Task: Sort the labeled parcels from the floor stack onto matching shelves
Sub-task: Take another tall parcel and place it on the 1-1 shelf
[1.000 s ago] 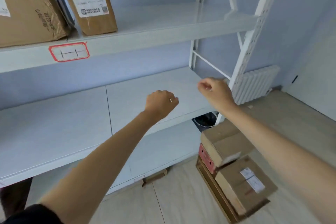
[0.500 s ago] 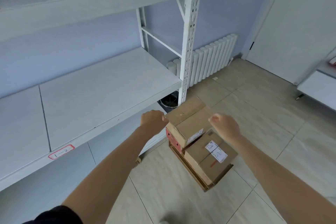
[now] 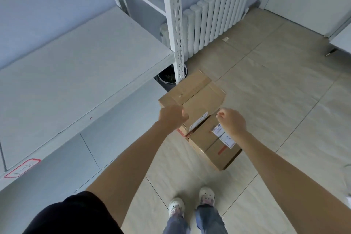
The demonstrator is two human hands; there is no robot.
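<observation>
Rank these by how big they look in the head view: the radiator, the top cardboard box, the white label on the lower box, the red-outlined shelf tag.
1. radiator
2. top cardboard box
3. red-outlined shelf tag and white label: too alike to rank; the label is partly hidden by the right hand.

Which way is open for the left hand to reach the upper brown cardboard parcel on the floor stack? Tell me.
Probably yes, from above: the left hand hovers over the near left corner of the upper brown cardboard parcel, with nothing between them. The white shelf post stands behind the stack, clear of it.
</observation>
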